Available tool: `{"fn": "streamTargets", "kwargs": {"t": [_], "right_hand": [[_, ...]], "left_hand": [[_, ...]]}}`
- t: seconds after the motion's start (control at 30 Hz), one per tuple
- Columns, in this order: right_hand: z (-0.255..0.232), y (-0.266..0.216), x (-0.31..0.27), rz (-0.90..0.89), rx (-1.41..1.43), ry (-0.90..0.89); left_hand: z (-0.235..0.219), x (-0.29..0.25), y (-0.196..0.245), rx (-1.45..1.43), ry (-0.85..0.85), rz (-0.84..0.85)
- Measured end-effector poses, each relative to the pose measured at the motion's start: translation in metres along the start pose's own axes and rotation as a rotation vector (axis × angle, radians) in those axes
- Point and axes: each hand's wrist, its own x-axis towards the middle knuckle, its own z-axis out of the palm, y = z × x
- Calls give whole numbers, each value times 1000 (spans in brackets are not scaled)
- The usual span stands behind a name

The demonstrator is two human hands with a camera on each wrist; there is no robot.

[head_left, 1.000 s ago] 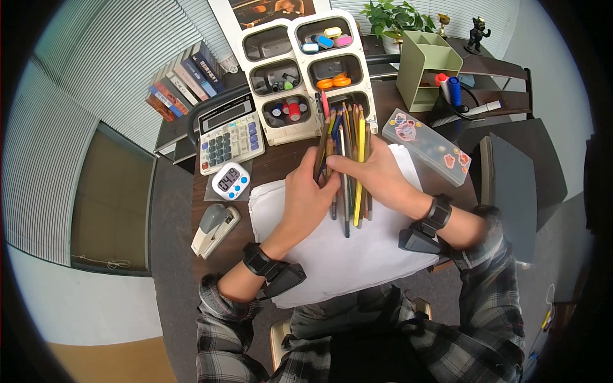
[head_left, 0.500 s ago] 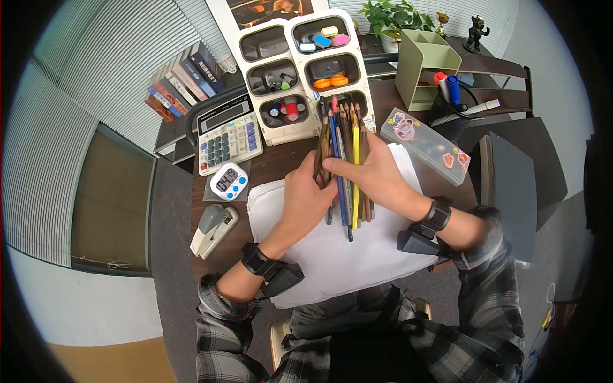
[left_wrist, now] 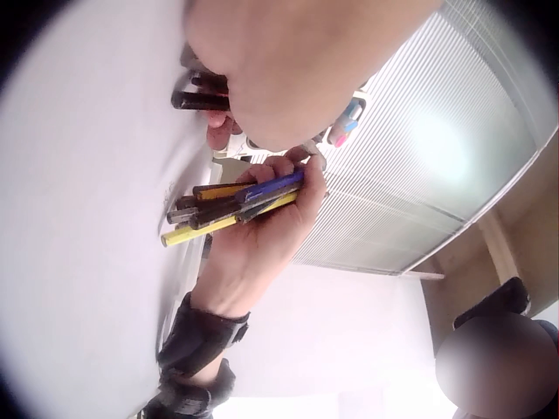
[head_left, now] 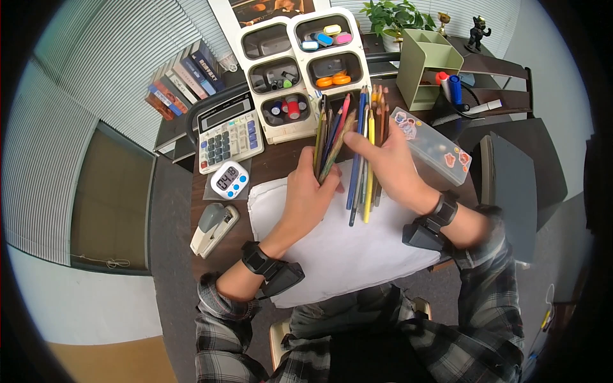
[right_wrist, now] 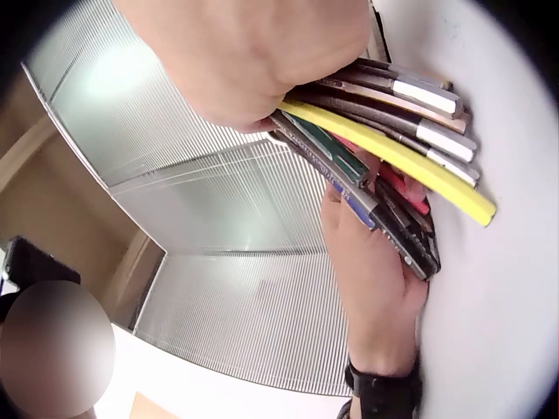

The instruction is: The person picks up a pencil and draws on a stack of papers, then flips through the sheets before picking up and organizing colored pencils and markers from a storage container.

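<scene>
Two bundles of slim multicoloured wooden pencils (head_left: 368, 195), gripped in my left hand (head_left: 305, 199) and right hand (head_left: 400, 171): probably light, stiff, slippery, best squeezed mid-barrel.

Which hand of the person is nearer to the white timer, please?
Left. The left hand, gripping pencils, is to the right of the timer, with a gap between; the right hand is farther right.
</scene>
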Motion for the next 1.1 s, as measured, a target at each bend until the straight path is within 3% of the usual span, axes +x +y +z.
{"fn": "streamTargets", "kwargs": {"t": [0.17,0.23,0.47,0.53,0.6,0.7,0.8,0.87,1.1], "right_hand": [[-4,0,5,-26,77,-1],[-5,-1,5,-15,75,-21],[-8,-8,7,5,82,69],[-6,-5,7,-1,62,70],[-5,-3,6,22,58,25],[-4,0,4,57,41,-42],[-1,2,0,57,47,-72],[-1,6,0,61,79,-146],[-1,6,1,118,64,-160]], "left_hand": [[-3,1,-6,-43,-3,-46],[-3,2,-5,-127,70,-89],[-9,4,-4,-182,50,-223],[-7,6,-4,-433,186,-194],[-9,6,0,-484,229,-201],[-11,6,2,-464,197,-150],[-9,2,4,-411,-66,-182],[-6,0,10,-425,-135,-148],[-9,1,7,-379,-123,-222]]}}
